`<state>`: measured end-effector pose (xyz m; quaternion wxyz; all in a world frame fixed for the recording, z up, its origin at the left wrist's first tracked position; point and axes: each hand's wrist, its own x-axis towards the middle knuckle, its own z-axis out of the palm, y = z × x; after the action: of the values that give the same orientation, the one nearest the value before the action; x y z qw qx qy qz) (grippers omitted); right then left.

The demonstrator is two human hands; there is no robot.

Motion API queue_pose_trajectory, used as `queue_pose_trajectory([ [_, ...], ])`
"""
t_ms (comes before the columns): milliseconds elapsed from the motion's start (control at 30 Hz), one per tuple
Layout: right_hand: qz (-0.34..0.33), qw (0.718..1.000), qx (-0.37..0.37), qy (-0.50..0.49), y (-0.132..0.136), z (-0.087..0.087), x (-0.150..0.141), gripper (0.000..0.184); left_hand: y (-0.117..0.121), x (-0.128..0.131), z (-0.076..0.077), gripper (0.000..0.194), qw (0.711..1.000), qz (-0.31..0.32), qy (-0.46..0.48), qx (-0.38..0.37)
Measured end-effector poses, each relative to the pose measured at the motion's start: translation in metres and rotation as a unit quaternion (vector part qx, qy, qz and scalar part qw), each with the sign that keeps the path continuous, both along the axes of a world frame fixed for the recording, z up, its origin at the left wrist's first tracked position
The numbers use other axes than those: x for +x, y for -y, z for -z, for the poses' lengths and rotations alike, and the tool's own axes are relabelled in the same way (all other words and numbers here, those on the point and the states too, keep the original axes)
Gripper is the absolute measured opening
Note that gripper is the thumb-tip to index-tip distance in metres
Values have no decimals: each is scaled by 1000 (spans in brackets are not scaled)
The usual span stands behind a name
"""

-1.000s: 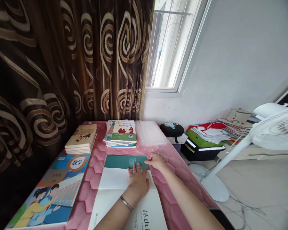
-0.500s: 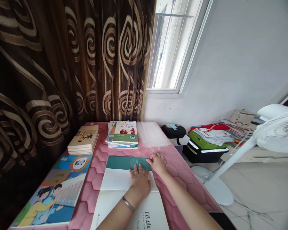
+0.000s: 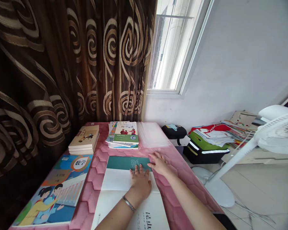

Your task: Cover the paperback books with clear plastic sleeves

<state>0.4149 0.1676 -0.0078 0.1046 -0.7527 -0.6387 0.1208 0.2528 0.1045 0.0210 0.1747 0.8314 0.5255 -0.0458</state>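
Note:
An open book [image 3: 110, 204] lies on the pink quilted cover, with a white page toward me and a green flap [image 3: 120, 163] at its far end. My left hand [image 3: 141, 185], a silver bangle at its wrist, rests flat on the page with fingers spread onto the green flap. At the flap's right edge is my right hand [image 3: 159, 163], its thumb at the edge and its fingers stretched out and apart on the pink cover. A faint clear film seems to lie just beyond the flap; its outline is hard to make out.
To the left lie a blue textbook [image 3: 55, 191] and a stack of tan books [image 3: 84, 139]. Behind the open book are a pile of books [image 3: 124, 134] and clear plastic sleeves [image 3: 153, 134]. A white fan [image 3: 240, 159] stands right of the pink cover [image 3: 99, 174].
My right hand's fingers have loosened from a pinch at the flap's corner and spread apart. My left hand stays flat on the book, and the view has shifted very slightly.

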Motion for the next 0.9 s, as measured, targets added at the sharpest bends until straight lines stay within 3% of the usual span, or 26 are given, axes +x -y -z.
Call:
queue_pose_trajectory([
  [233, 31, 996, 75, 43, -16, 4, -19, 43, 2, -1, -3, 61, 1000, -1, 4, 4],
  [367, -57, 992, 100, 52, -4, 14, -29, 45, 0, -2, -3, 62, 1000, 4, 9, 0],
  [500, -133, 987, 66, 58, 8, 25, -24, 52, -12, -12, 1, 63, 999, 20, 24, -11],
  [667, -140, 987, 9, 81, 18, 17, -24, 60, -41, -50, 4, 69, 998, 47, 35, -10],
  [900, -130, 987, -34, 92, 24, -4, -33, 60, -69, -123, 3, 71, 1000, -11, 12, 20],
])
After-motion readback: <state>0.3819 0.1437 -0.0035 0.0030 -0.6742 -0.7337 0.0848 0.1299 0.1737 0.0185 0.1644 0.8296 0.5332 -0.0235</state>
